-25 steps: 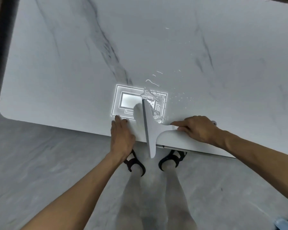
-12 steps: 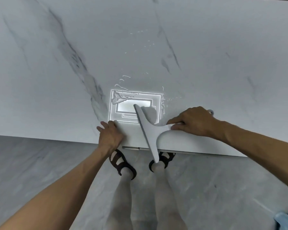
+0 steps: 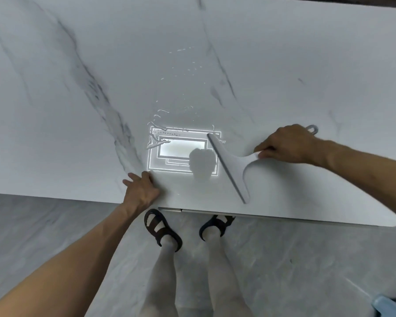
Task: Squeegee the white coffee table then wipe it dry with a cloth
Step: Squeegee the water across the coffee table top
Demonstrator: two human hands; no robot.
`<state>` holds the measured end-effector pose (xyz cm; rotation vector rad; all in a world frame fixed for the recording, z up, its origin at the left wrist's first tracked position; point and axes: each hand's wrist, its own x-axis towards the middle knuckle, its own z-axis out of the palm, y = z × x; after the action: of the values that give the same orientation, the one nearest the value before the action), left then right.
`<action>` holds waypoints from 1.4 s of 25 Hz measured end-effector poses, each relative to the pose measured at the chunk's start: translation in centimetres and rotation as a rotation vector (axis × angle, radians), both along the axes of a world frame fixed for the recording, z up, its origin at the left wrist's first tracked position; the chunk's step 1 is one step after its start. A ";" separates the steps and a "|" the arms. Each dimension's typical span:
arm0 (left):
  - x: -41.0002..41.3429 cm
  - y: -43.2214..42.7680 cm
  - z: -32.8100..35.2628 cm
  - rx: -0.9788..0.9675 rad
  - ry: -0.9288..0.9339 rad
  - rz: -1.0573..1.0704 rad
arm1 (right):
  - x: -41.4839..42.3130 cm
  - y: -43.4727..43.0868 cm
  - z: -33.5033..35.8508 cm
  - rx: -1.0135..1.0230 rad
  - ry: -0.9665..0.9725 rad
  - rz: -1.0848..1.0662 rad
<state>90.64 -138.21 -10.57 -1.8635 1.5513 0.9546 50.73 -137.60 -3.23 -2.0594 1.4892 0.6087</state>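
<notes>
The white marble-veined coffee table [image 3: 284, 65] fills the upper view. A white squeegee [image 3: 234, 167] lies with its blade on the tabletop near the front edge, the blade running diagonally from the bright ceiling-light reflection down toward the edge. My right hand [image 3: 288, 145] grips the squeegee's handle, whose loop end sticks out behind the hand. My left hand [image 3: 141, 189] rests flat on the table's front edge, to the left of the blade. Water streaks and droplets [image 3: 158, 138] sit on the surface left of and beyond the blade. No cloth is in view.
The table's front edge [image 3: 284, 219] runs across the view just above my sandalled feet [image 3: 162, 227] on the grey floor. A light blue object [image 3: 391, 305] shows at the bottom right corner.
The squeegee and my right hand have shifted to the right along the table, fully onto the tabletop. The blade has left a pool of water behind at its left. My left hand stays on the edge.
</notes>
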 end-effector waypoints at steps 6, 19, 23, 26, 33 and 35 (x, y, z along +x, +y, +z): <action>2.4 -0.7 1.4 -0.034 0.150 0.176 | 3.6 -2.5 1.9 -0.073 -0.082 0.069; 9.1 -2.8 1.1 -0.334 0.227 0.486 | 21.6 -5.9 -4.6 -0.016 -0.277 -0.024; 7.0 -4.6 0.6 -0.319 0.403 0.310 | 12.3 -7.9 -2.7 -0.087 -0.097 -0.253; 5.5 -6.5 0.9 -0.268 0.424 0.324 | 6.2 -7.4 -0.1 -0.158 0.077 -0.403; 7.8 -9.7 1.9 -0.371 0.283 0.443 | 13.7 -9.5 1.2 -0.108 -0.067 -0.182; 10.0 -10.3 1.7 -0.411 0.261 0.501 | 20.9 -10.4 -1.2 -0.020 -0.189 0.040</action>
<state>100.61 -148.49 -8.86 -2.5871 1.5425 1.2000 71.61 -148.03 -4.42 -2.1022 1.3540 0.4030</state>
